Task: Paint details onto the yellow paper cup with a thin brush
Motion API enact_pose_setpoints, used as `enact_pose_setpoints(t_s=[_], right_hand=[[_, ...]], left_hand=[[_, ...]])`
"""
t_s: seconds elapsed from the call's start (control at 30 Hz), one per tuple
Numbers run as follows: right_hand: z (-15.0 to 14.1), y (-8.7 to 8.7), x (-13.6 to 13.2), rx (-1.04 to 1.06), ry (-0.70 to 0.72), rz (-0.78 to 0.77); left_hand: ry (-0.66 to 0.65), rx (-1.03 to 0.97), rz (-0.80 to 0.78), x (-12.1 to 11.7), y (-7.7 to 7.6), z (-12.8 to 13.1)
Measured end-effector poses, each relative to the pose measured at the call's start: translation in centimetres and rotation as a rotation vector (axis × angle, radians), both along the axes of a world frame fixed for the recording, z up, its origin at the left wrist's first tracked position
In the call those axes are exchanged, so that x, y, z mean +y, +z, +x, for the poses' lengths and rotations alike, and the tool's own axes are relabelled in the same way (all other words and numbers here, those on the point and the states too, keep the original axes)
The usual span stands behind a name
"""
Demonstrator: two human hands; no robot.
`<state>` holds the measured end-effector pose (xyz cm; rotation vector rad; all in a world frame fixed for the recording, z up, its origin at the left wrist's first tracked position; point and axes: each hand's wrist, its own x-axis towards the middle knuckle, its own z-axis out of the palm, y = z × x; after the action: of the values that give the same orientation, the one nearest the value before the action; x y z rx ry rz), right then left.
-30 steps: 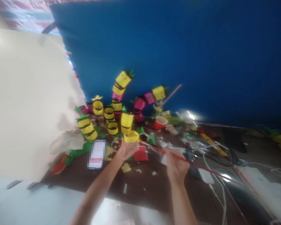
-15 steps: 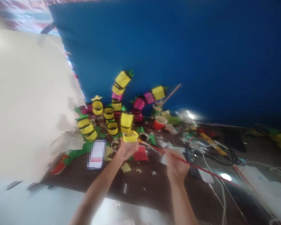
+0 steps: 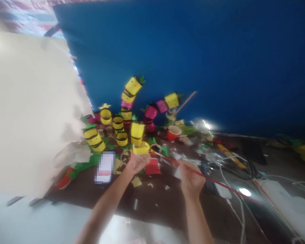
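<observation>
My left hand (image 3: 137,163) is wrapped round a see-through plastic cup with a yellow band (image 3: 140,148) along its top. A long thin paintbrush (image 3: 218,182) with a red handle is pinched in my right hand (image 3: 191,174). Its tip points left and lies close to the cup's right side; whether it touches is too blurred to tell. Just behind the cup stands a yellow paper-covered cup (image 3: 137,132). Below and right of my left hand lies a red paper square (image 3: 153,166).
Several yellow and magenta cup figures (image 3: 94,139) stand along the back against a blue board (image 3: 193,61). A red cup (image 3: 173,133) is behind my right hand. A phone (image 3: 105,167) lies left. White cables (image 3: 241,210), a yellow cutter-like tool (image 3: 231,156) and paper scraps (image 3: 136,182) spread across the dark table.
The brush tip has shifted very slightly beside the cup, and the yellow band has moved a touch left. Both hands keep their holds.
</observation>
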<state>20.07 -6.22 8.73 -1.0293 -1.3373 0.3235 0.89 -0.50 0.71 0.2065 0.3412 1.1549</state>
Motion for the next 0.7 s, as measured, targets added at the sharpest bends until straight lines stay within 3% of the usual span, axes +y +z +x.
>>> enact_pose_setpoints(t_s=[0.3, 0.5, 0.6, 0.7], right_hand=[[-1.3, -1.5, 0.1, 0.012, 0.1, -0.069], [-0.1, -1.2, 0.1, 0.057, -0.085, -0.011], [0.3, -1.5, 0.0, 0.111, -0.192, 0.033], [0.3, -1.9, -0.3, 0.139, -0.18, 0.058]], left_hand=[[-0.045, 0.071, 0.027, 0.0, -0.7, 0.1], [0.01, 0.023, 0.107, 0.0, -0.2, 0.1], [0.016, 0.117, 0.147, 0.1, -0.3, 0.1], [0.112, 0.214, 0.134, 0.4, -0.3, 0.5]])
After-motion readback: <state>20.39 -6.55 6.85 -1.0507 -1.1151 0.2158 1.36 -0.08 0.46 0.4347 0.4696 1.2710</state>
